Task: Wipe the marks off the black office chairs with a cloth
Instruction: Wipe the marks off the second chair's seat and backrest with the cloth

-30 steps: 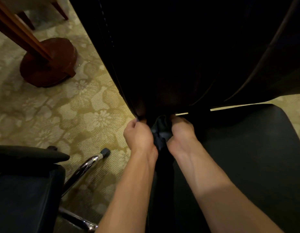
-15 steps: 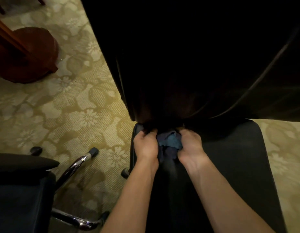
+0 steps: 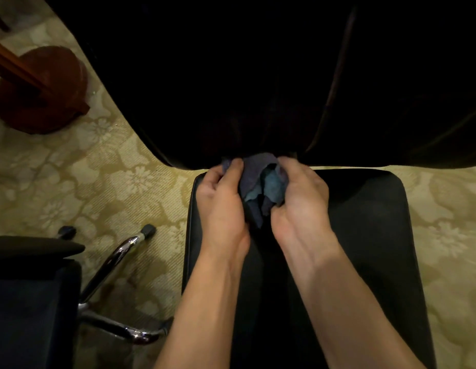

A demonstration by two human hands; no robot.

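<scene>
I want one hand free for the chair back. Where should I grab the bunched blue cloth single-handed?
Probably grip the cloth over its bunched middle from above, fingers wrapping the loose folds, since it sits crumpled between the left hand and right hand.

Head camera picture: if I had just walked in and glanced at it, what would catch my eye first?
Most likely the two bare hands in the middle, the left hand and the right hand, bunching a crumpled blue cloth between them. They work where the seat meets the backrest of a black chair. Next you would notice the pale flowered carpet, with another chair's chrome leg at lower left.
</scene>
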